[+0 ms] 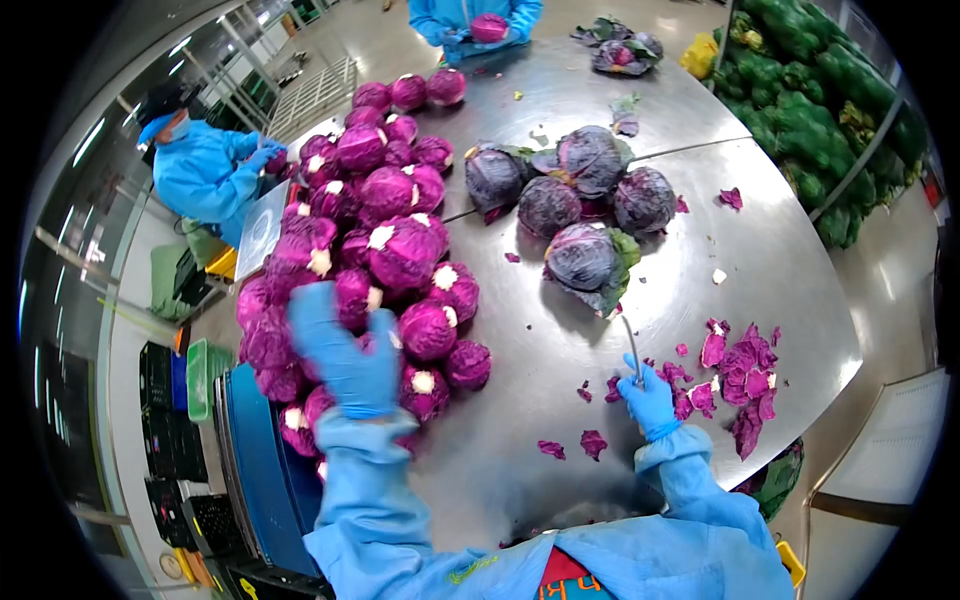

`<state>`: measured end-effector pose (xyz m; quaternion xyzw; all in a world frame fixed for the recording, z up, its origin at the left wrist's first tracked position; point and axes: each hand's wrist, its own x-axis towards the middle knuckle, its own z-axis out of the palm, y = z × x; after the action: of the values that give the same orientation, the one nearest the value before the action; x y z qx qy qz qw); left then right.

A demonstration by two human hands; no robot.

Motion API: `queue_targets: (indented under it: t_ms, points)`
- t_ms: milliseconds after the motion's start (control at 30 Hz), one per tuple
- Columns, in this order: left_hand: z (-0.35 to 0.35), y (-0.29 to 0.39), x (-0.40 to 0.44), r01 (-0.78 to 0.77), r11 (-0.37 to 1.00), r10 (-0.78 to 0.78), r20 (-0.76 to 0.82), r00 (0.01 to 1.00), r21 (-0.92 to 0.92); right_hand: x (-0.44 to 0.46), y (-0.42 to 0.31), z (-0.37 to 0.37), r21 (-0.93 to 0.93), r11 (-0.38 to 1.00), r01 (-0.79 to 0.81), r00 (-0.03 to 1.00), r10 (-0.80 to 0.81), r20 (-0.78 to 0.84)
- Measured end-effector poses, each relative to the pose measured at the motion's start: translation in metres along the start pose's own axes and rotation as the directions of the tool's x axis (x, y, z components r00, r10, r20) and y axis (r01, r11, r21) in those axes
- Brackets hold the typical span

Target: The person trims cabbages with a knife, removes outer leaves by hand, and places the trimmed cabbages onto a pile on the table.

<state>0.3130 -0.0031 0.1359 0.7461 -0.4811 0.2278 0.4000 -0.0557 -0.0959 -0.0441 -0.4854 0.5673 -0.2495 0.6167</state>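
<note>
My left hand [345, 355], in a blue glove and smeared by motion, reaches over the heap of trimmed red cabbages [405, 250] on the left of the table. Its fingers are stretched out, the thumb stands apart, and no cabbage shows in its grasp. My right hand [650, 400], also gloved, is closed around a knife [632, 345] whose thin curved blade points away from me. Just beyond the blade tip lies an untrimmed red cabbage [582, 258] with dark outer leaves. Several more untrimmed cabbages [590, 160] are grouped behind it.
Purple leaf scraps [745, 370] litter the steel table [540, 400] right of the knife. A digital scale or tray [262, 230] is at the left edge, near a person in blue [205, 170]. Another person [475, 20] stands opposite. Green net sacks [820, 110] are stacked at right.
</note>
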Motion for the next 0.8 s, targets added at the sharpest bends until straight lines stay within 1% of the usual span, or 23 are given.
queue_targets:
  t_ms: [33, 67, 100, 133, 167, 200, 267, 300, 333, 400, 433, 500, 533, 567, 600, 633, 667, 700, 733, 767, 800]
  points:
    - [0.026, 0.026, -0.011, 0.090, 0.956, -0.044, 0.167, 0.985, -0.278, 0.009, -0.012, -0.007, 0.036, 0.998, -0.057, 0.998, 0.057, 0.003]
    - [0.052, 0.043, -0.022, -0.025, 0.963, 0.133, 0.393, 0.910, -0.269, 0.016, -0.023, -0.013, 0.064, 0.998, -0.009, 1.000, 0.010, -0.017]
    - [0.092, 0.037, -0.064, -0.013, 0.941, 0.206, 0.542, 0.815, -0.339, 0.030, -0.025, -0.020, 0.051, 0.992, 0.117, 0.992, -0.114, -0.049]
    - [0.134, 0.025, -0.117, -0.079, 0.944, 0.275, 0.635, 0.722, -0.320, 0.048, -0.021, -0.029, 0.030, 0.970, 0.241, 0.968, -0.238, -0.079]
    - [0.138, 0.058, -0.138, -0.150, 0.988, 0.064, 0.816, 0.575, 0.028, 0.066, -0.020, -0.041, 0.003, 0.931, 0.366, 0.925, -0.363, -0.109]
    - [0.153, 0.067, -0.176, -0.112, 0.986, -0.029, 0.791, 0.611, 0.123, 0.081, -0.023, -0.054, -0.092, 0.903, 0.419, 0.893, -0.429, -0.140]
    - [0.150, 0.103, -0.222, 0.033, 0.987, -0.142, 0.763, 0.630, 0.157, 0.098, -0.039, -0.076, 0.039, 0.921, 0.387, 0.905, -0.371, -0.206]
    - [0.146, 0.118, -0.244, 0.003, 1.000, 0.003, 0.803, 0.596, -0.006, 0.110, -0.047, -0.085, 0.107, 0.922, 0.372, 0.912, -0.341, -0.229]
    - [0.143, 0.133, -0.258, -0.015, 0.986, 0.145, 0.821, 0.552, -0.164, 0.125, -0.046, -0.093, 0.104, 0.920, 0.378, 0.903, -0.341, -0.261]
    - [0.141, 0.169, -0.266, -0.023, 0.881, 0.441, 0.802, 0.403, -0.473, 0.147, -0.060, -0.093, 0.108, 0.921, 0.374, 0.896, -0.329, -0.297]
    - [0.149, 0.168, -0.265, 0.032, 0.855, 0.434, 0.748, 0.503, -0.517, 0.161, -0.067, -0.094, 0.093, 0.925, 0.369, 0.894, -0.326, -0.306]
    - [0.177, 0.157, -0.241, 0.102, 0.777, 0.396, 0.610, 0.686, -0.621, 0.202, -0.074, -0.099, -0.133, 0.878, 0.459, 0.815, -0.476, -0.331]
    - [0.184, 0.152, -0.202, -0.018, 0.855, 0.332, 0.519, 0.787, -0.519, 0.220, -0.078, -0.103, -0.242, 0.838, 0.489, 0.768, -0.546, -0.334]
    - [0.194, 0.150, -0.165, 0.013, 0.884, 0.213, 0.427, 0.879, -0.466, 0.212, -0.113, -0.096, -0.267, 0.866, 0.423, 0.792, -0.497, -0.356]
    - [0.206, 0.148, -0.132, 0.049, 0.908, 0.094, 0.317, 0.944, -0.416, 0.221, -0.131, -0.092, -0.197, 0.851, 0.487, 0.772, -0.525, -0.357]
    - [0.221, 0.138, -0.105, 0.084, 0.914, 0.060, 0.338, 0.939, -0.397, 0.254, -0.139, -0.093, -0.208, 0.809, 0.550, 0.730, -0.586, -0.351]
    - [0.237, 0.128, -0.082, 0.117, 0.918, 0.026, 0.355, 0.935, -0.378, 0.282, -0.147, -0.099, -0.227, 0.834, 0.502, 0.769, -0.551, -0.324]
    - [0.251, 0.123, -0.063, 0.196, 0.943, -0.019, 0.545, 0.838, -0.269, 0.289, -0.169, -0.097, -0.195, 0.865, 0.463, 0.809, -0.502, -0.306]
    - [0.267, 0.125, -0.051, 0.263, 0.948, -0.095, 0.636, 0.766, -0.176, 0.303, -0.181, -0.100, -0.101, 0.902, 0.420, 0.881, -0.432, -0.195]
    - [0.282, 0.126, -0.046, 0.324, 0.943, -0.177, 0.711, 0.680, -0.075, 0.321, -0.188, -0.105, -0.018, 0.932, 0.361, 0.930, -0.361, -0.069]
    - [0.294, 0.122, -0.049, 0.376, 0.925, -0.221, 0.723, 0.655, -0.059, 0.365, -0.171, -0.113, 0.024, 0.948, 0.316, 0.948, -0.317, 0.015]
